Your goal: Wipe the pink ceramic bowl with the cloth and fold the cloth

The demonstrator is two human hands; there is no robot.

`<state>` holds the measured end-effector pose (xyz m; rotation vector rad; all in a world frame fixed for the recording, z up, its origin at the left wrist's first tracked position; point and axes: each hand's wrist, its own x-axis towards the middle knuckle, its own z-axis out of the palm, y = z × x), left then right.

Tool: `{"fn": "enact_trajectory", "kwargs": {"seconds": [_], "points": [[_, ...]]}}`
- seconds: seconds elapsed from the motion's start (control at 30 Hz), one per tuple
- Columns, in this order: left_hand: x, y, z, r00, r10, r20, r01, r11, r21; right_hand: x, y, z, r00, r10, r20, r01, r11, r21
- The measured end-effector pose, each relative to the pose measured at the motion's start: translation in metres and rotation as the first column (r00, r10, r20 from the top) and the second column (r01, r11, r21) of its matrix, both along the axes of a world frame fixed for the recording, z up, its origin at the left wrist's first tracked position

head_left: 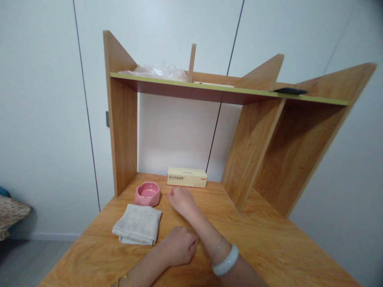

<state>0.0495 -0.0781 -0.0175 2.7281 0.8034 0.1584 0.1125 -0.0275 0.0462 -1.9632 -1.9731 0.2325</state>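
Note:
My right hand (181,200) lies on the wooden desk (269,247), fingers curled loosely, just right of a pink ceramic ashtray (147,193) and in front of a long beige box (187,177). It holds nothing that I can see. My left hand (178,246) rests closer to me on the desk as a loose fist, right of a folded grey cloth (137,224). The right wrist wears a pale bangle (226,261) and a thin chain.
A wooden hutch stands on the desk, with a left side panel (122,127), a top shelf (227,92) and angled dividers on the right. A clear plastic bag (158,71) and a dark flat object (289,91) lie on the shelf. White wall panels are behind.

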Motion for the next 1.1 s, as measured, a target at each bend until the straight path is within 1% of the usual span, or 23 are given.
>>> {"fn": "enact_trajectory", "kwargs": {"seconds": [0.07, 0.13, 0.23, 0.33, 0.47, 0.67, 0.93, 1.1], "points": [[0.002, 0.0, 0.002, 0.996, 0.088, -0.001, -0.087, 0.992, 0.088, 0.038, -0.003, -0.017, 0.999, -0.026, -0.023, 0.026, 1.0, 0.003], [0.003, 0.0, 0.002, 0.989, 0.148, 0.0, -0.146, 0.98, 0.138, 0.065, -0.008, -0.037, 0.998, -0.022, -0.063, 0.022, 1.0, 0.003], [0.004, 0.003, 0.002, 0.981, 0.196, -0.001, -0.194, 0.97, 0.149, 0.084, -0.016, -0.064, 0.99, 0.009, -0.139, -0.009, 1.0, 0.005], [0.001, 0.009, 0.002, 0.969, 0.247, -0.016, -0.242, 0.958, 0.154, 0.09, -0.018, -0.082, 0.977, 0.032, -0.212, -0.029, 0.999, 0.016], [-0.003, 0.015, 0.0, 0.959, 0.281, -0.043, -0.272, 0.95, 0.152, 0.098, -0.016, -0.092, 0.956, 0.057, -0.289, -0.049, 0.998, 0.035], [-0.002, 0.014, -0.004, 0.963, 0.255, -0.082, -0.243, 0.96, 0.139, 0.105, -0.018, -0.101, 0.93, 0.103, -0.352, -0.08, 0.994, 0.079], [-0.001, 0.014, -0.002, 0.963, 0.254, -0.093, -0.241, 0.962, 0.131, 0.102, -0.016, -0.12, 0.918, 0.184, -0.351, -0.122, 0.974, 0.192], [-0.002, 0.013, -0.002, 0.962, 0.257, -0.095, -0.244, 0.962, 0.126, 0.103, -0.013, -0.124, 0.918, 0.198, -0.344, -0.123, 0.966, 0.228]]}}
